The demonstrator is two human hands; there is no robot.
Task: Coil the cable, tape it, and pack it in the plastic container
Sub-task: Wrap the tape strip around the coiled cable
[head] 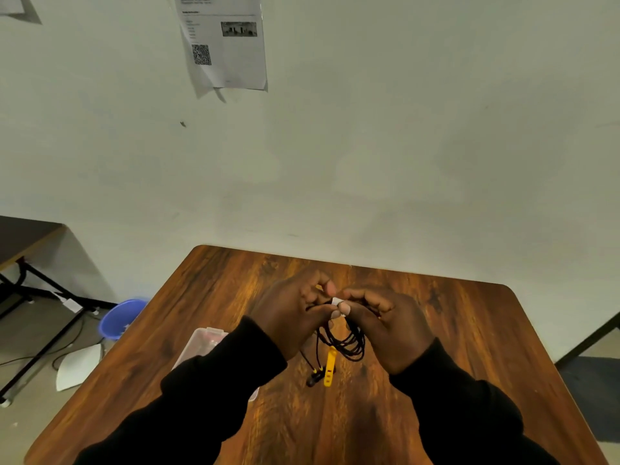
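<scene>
- Head view, far left: a blue bucket (121, 317) stands on the floor beside the table (453, 330). It plays no part in the task.
- Left of centre: the plastic container (203, 342) rests on the table, partly hidden under your left sleeve. Whether its lid is open cannot be determined.
- Your left hand (292, 317) is raised above the table, thumb and fingers closed narrowly on the top of the coil.
- Centre: the cable (349, 345) is thin, black and already gathered into loops that hang below both hands, clear of the table or nearly so. A yellow strap (329, 365) and dark end pieces dangle from it.
- A small piece of white tape (336, 302) sits at the gathered point, pinched between the fingertips of both hands.
- Your right hand (389, 325) mirrors the left, closed narrowly on the same point.
- Handling: judge the cable light, limp and springy. The loops will likely fan apart if the pinch is released before the tape is closed.
- Grip point: hold the bundle where all strands cross, just beside the tape, not by a single loop or the dangling ends.
- Step in hand: taping. Packing is not yet done.
</scene>
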